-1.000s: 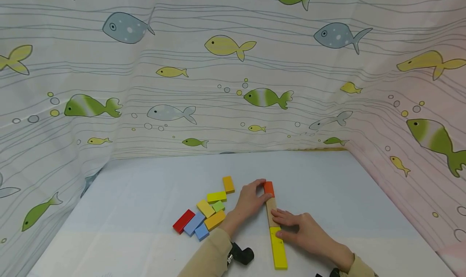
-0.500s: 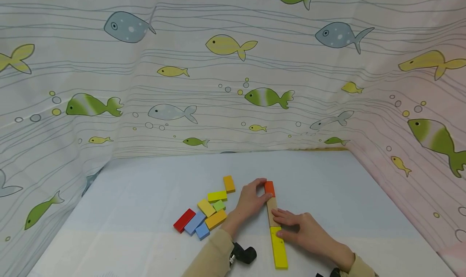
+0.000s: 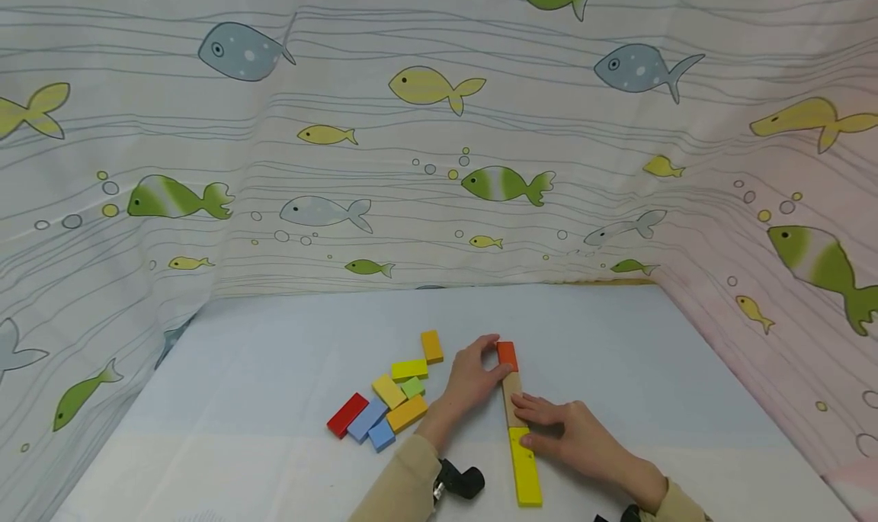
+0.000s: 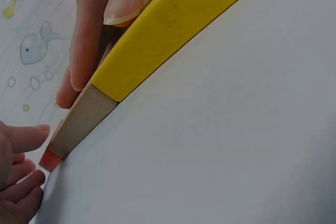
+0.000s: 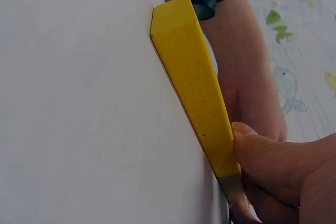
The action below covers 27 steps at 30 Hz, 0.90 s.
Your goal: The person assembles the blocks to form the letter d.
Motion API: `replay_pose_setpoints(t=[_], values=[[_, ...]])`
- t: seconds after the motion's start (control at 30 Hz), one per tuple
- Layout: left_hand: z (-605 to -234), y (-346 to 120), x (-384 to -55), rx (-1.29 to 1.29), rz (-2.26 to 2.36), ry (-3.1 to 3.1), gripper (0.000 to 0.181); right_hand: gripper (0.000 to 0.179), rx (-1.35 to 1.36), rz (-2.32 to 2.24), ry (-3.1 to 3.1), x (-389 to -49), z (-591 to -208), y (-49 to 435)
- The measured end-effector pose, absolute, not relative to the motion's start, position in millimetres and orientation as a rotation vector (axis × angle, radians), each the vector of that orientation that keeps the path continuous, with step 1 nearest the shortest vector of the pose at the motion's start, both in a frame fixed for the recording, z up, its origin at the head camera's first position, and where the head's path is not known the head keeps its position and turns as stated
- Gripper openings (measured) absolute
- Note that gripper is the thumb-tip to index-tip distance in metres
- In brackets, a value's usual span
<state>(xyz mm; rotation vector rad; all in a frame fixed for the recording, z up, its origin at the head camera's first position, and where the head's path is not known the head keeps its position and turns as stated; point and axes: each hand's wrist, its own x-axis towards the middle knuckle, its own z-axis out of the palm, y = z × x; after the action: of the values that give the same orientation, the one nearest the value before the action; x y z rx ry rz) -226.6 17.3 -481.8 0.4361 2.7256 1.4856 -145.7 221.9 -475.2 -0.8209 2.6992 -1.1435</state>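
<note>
In the head view, an orange-red block (image 3: 506, 356), a bare wooden block (image 3: 511, 400) and a long yellow block (image 3: 525, 467) lie end to end in a straight row. My left hand (image 3: 473, 373) holds the orange-red block, index finger at its far end and thumb by its joint with the wooden one. From the right, my right hand (image 3: 576, 434) touches the row: fingertips at the wooden block, thumb on the yellow block's edge. The right wrist view shows that thumb (image 5: 262, 153) against the yellow block's side (image 5: 194, 87). Its other fingers are partly hidden there.
Left of the row lies a loose group of blocks: a red block (image 3: 347, 415), blue blocks (image 3: 368, 420), a small green block (image 3: 412, 388) and several yellow and orange ones (image 3: 408, 414). Fish-patterned cloth (image 3: 425, 164) surrounds the white table (image 3: 261, 369) at the back and sides.
The view has shifted very slightly. Both hands and the row of blocks stay in the same place.
</note>
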Motion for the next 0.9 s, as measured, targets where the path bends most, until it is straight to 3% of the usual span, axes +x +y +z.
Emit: replay_pose_setpoints(t=[0.9], values=[[-451.7,-42.8,-170.6,0.573,1.416,2.747,0.046,0.056,-0.764,-1.129,2.686,-147.2,-475.8,221.6]])
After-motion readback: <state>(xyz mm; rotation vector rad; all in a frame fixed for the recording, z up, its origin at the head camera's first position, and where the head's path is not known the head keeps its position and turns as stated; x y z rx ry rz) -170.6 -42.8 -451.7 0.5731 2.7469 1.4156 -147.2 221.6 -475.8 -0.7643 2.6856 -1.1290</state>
